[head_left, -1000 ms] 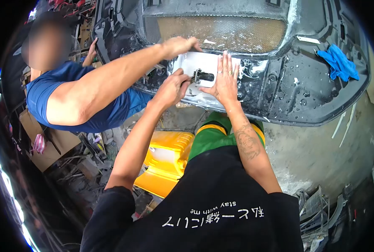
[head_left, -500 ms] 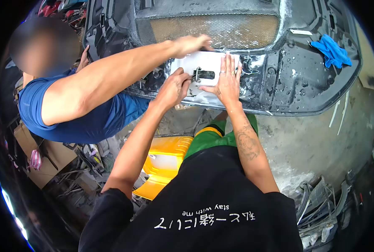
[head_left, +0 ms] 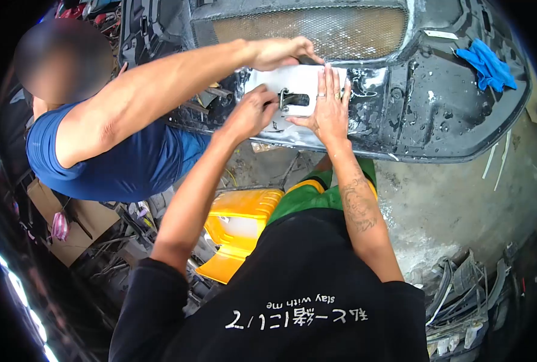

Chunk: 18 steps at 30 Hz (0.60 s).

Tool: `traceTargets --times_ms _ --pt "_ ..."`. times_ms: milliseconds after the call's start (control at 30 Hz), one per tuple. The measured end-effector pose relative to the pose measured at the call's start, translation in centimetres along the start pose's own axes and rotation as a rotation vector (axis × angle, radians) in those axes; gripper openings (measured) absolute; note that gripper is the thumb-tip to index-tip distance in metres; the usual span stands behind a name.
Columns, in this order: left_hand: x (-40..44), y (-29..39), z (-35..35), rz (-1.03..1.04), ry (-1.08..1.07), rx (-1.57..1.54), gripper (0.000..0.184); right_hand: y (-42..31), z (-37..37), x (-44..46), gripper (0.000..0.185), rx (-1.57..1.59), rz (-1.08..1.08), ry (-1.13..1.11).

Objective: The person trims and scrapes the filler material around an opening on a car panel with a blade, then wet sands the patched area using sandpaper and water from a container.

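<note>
Head view: co-worker's hand [head_left: 280,53] has neared right hand [head_left: 330,117] on white plate [head_left: 295,75]

Black panel [head_left: 425,130] with white plate [head_left: 294,78], blue cloth [head_left: 489,65], white strip [head_left: 441,34] atop

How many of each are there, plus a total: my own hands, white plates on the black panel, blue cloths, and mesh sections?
Your hands, the left hand and the right hand: 2
White plate: 1
Blue cloth: 1
Mesh section: 1
Total: 5
</note>
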<state>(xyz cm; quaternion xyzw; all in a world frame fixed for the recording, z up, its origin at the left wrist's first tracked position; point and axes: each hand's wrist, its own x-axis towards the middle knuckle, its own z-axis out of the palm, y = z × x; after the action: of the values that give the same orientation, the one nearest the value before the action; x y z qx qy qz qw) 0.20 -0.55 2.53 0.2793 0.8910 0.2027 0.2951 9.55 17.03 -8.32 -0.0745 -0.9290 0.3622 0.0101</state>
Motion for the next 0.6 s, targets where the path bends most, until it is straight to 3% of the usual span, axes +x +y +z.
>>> traceTargets --times_ms 67,200,267,400,533,600 --pt "0.2 -0.1 0.9 0.061 0.042 0.018 0.012 0.3 -0.3 0.0 0.146 -0.027 -0.004 0.008" --pt "-0.9 -0.3 -0.4 -0.028 0.023 -0.099 0.009 0.2 -0.4 0.2 0.145 0.005 0.019 -0.017" --pt "0.3 -0.6 1.1 0.044 0.012 0.085 0.015 0.4 -0.1 0.0 0.15 -0.037 -0.025 0.028" --pt "-1.5 0.5 -1.1 -0.066 -0.001 -0.069 0.01 0.4 -0.5 0.3 0.149 -0.011 -0.026 0.034" --pt "-0.5 0.3 0.9 0.016 0.053 0.056 0.016 0.3 -0.2 0.0 0.149 -0.013 -0.034 0.034" --pt "-2.9 0.4 -2.0 -0.012 0.042 0.017 0.014 0.3 -0.3 0.1 0.149 -0.03 -0.033 0.024"
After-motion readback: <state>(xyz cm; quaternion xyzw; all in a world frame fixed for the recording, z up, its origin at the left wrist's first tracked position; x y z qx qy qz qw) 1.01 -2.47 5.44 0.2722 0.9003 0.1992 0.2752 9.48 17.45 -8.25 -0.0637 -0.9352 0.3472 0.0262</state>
